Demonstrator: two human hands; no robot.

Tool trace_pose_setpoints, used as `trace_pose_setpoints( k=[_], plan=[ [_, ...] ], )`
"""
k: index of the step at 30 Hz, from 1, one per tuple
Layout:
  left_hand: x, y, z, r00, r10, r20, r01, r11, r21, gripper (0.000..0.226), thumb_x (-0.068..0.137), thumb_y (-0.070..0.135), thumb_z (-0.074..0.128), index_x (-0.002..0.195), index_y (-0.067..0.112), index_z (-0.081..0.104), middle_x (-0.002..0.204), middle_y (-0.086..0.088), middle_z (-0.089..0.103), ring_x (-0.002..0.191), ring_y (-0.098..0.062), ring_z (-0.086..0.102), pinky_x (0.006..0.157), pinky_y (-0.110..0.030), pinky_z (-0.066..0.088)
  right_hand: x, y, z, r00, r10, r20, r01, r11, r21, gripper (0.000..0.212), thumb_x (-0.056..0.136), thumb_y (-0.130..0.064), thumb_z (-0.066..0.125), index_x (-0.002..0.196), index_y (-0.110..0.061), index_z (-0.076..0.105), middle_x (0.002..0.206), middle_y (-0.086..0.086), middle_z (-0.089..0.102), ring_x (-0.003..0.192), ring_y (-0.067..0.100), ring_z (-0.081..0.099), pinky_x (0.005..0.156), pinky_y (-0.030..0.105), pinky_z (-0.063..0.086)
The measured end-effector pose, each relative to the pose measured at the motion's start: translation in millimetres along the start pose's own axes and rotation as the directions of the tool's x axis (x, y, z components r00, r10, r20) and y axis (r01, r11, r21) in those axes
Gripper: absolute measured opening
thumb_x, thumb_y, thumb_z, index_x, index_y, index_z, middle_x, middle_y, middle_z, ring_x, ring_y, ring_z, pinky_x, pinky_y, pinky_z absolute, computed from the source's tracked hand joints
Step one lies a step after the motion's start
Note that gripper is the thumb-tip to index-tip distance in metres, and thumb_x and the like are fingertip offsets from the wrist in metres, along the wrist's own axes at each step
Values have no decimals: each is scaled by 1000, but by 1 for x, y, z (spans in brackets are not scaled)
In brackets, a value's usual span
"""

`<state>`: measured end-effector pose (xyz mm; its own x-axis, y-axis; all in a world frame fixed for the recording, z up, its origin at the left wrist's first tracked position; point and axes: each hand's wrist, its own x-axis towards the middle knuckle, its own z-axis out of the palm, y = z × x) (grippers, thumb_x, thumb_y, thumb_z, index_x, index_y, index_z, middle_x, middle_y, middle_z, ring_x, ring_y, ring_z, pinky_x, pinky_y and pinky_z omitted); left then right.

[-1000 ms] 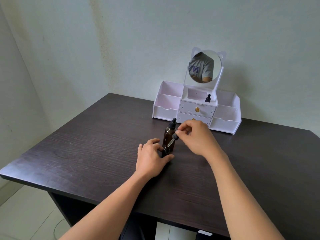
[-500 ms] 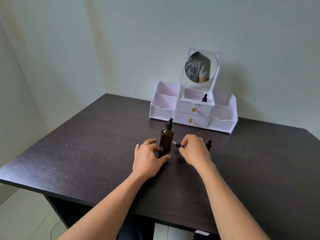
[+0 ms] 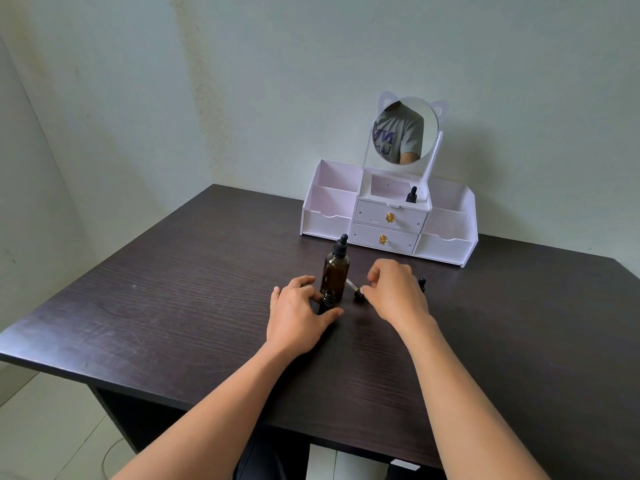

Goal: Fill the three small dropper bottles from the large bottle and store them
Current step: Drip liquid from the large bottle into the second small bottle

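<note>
Dropper bottle (image 3: 328, 299) just before the large bottle (image 3: 335, 271): filled yet?
Unclear; uncapped, it is gripped by the left hand's (image 3: 298, 317) curled fingers. A second bottle (image 3: 411, 195) is stored in the organizer (image 3: 329, 216) behind; a third bottle (image 3: 421, 284) waits rightward.
And the dropper (image 3: 356, 292)?
Pinched by the right hand (image 3: 394, 292); raised a second ago, now lowered beside the large bottle.

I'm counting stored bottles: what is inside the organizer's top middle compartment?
One small dropper bottle stands at the right of that compartment in the organizer; the front lip hides its lower part.
</note>
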<state>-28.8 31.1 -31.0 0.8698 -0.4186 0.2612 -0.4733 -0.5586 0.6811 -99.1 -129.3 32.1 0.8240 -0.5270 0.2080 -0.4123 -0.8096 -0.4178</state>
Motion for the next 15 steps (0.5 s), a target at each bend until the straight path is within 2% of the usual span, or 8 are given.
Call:
trace_pose_setpoints(
  k=[3, 6, 9, 12, 13, 15],
  plan=[
    [0, 0, 0, 1000, 4, -4, -4, 1000, -1, 33, 75, 56, 77, 90, 28, 70, 145, 9, 48, 133, -11, 44, 121, -46, 11, 6, -10, -12, 995, -42, -88, 57, 983, 176, 9, 90, -27, 71, 96, -20, 68, 85, -7, 67, 83, 11, 66, 72, 28, 52],
    [0, -1, 1, 1000, 3, 0, -3, 1000, 2, 34, 75, 57, 76, 90, 28, 70, 145, 9, 47, 133, -11, 43, 121, -46, 11, 12, -28, -26, 984, -74, -163, 127, 928, 349, 11, 92, -31, 69, 92, -20, 72, 79, -12, 66, 73, -2, 60, 66, 17, 45],
    [1, -1, 1, 1000, 6, 7, -6, 1000, -4, 34, 75, 58, 76, 91, 28, 71, 145, 10, 47, 133, -11, 43, 121, -45, 11, 16, -41, -33, 979, -111, -171, 168, 915, 366, 16, 92, -32, 68, 93, -18, 73, 77, -11, 65, 68, -2, 57, 61, 4, 38],
    [0, -2, 1, 1000, 9, 7, -9, 1000, 0, 34, 75, 59, 76, 91, 29, 71, 145, 10, 47, 133, -10, 43, 121, -45, 13, 21, -45, -33, 979, -131, -156, 177, 926, 332, 17, 92, -30, 69, 96, -13, 73, 79, -5, 65, 69, 3, 57, 66, -12, 29],
    [1, -2, 1, 1000, 10, 6, -10, 1000, 2, 35, 75, 59, 76, 92, 28, 71, 145, 10, 47, 132, -10, 44, 121, -45, 13, 22, -46, -31, 980, -129, -153, 173, 931, 321, 17, 92, -30, 70, 96, -13, 73, 79, -5, 65, 70, 4, 58, 65, -11, 30],
    [1, -2, 1, 1000, 10, 5, -10, 1000, 4, 36, 75, 59, 75, 93, 28, 72, 145, 10, 47, 132, -10, 44, 121, -45, 12, 25, -46, -28, 979, -128, -156, 171, 936, 307, 15, 91, -29, 70, 94, -15, 73, 76, -7, 64, 69, 3, 58, 64, 0, 35]
  ],
)
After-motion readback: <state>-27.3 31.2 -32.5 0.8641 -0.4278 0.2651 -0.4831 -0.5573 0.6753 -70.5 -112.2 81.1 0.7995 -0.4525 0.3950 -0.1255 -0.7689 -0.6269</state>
